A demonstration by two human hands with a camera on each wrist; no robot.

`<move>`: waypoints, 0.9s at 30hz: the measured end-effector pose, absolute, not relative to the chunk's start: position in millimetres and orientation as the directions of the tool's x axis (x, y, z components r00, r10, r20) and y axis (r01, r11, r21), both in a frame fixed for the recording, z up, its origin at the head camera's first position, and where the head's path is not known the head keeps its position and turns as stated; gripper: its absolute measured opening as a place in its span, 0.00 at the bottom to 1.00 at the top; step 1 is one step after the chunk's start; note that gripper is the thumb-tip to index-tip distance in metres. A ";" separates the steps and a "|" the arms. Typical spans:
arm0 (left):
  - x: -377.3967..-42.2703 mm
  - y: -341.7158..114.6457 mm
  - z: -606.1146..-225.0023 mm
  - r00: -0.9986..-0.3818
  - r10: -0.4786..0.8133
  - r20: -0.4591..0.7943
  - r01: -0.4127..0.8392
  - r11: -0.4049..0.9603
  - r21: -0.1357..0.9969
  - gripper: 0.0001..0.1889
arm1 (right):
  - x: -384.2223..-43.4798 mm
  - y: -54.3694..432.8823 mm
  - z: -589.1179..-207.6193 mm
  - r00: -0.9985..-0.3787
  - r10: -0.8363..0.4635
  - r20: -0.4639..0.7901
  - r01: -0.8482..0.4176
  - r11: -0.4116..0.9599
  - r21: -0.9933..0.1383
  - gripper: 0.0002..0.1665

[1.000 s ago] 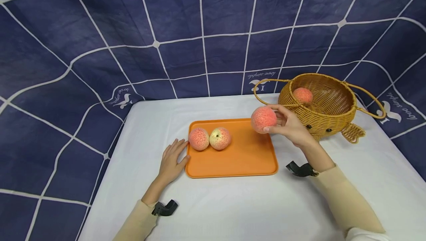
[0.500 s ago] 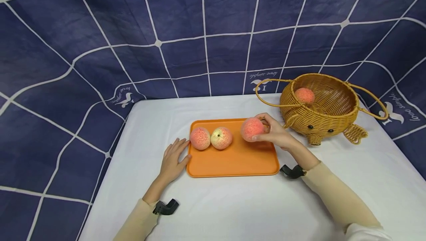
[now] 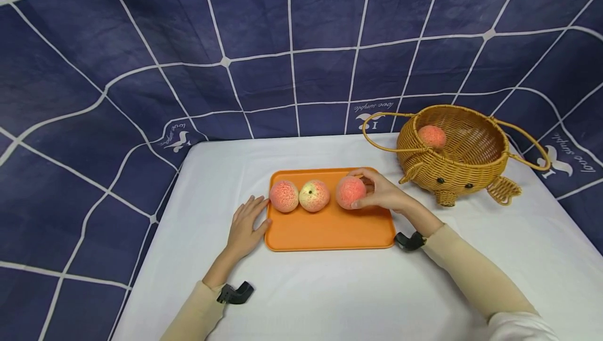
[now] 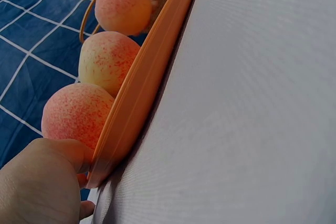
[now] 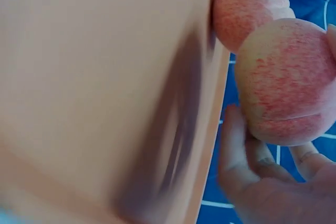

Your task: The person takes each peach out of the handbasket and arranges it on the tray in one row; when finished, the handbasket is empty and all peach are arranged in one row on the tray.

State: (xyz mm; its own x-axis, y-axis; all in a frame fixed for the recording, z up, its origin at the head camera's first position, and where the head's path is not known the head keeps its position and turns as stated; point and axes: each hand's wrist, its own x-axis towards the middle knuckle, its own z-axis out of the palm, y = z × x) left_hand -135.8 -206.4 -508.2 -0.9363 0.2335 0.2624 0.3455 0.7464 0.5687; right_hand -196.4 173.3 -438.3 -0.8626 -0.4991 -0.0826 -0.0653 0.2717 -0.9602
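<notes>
My right hand [image 3: 383,193] grips a pink-red peach [image 3: 349,193] low over the right half of an orange tray [image 3: 330,235]. In the right wrist view, thumb and fingers [image 5: 235,153] curl round that peach [image 5: 289,85], and shadows fall on the tray beside it. Two more peaches sit side by side in the tray's left part: a speckled pink one [image 3: 284,196] at the edge and a yellower one [image 3: 314,195] beside it. Against the tray's left rim rests my left hand [image 3: 244,231], fingers spread. The left wrist view shows its thumb [image 4: 73,153] right at the rim near the pink peach.
To the right behind the tray stands a wicker basket [image 3: 457,176] with an animal face and two side handles. One peach [image 3: 432,137] lies inside it. A white cloth [image 3: 306,294] covers the table, and a dark blue gridded cloth [image 3: 325,74] hangs behind.
My right hand has carried its peach left and down, away from the basket, to beside the yellower peach. The left hand has stayed at the tray's rim.
</notes>
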 end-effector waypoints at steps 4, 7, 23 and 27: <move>-135.7 -206.8 -508.2 -0.935 0.235 0.267 0.350 0.742 0.572 0.27 | -199.5 171.8 -442.0 -0.852 -0.512 -0.111 -0.043 0.279 -0.959 0.41; -135.6 -206.8 -508.1 -0.934 0.235 0.270 0.352 0.741 0.572 0.27 | -201.4 170.7 -444.9 -0.850 -0.513 -0.122 -0.038 0.289 -0.956 0.41; -135.8 -205.7 -507.4 -0.930 0.241 0.277 0.360 0.744 0.563 0.28 | -203.0 165.3 -450.2 -0.841 -0.526 -0.125 -0.060 0.320 -0.945 0.42; -135.1 -205.7 -506.8 -0.930 0.239 0.280 0.361 0.746 0.560 0.28 | -204.5 165.3 -452.7 -0.841 -0.527 -0.123 -0.058 0.315 -0.947 0.42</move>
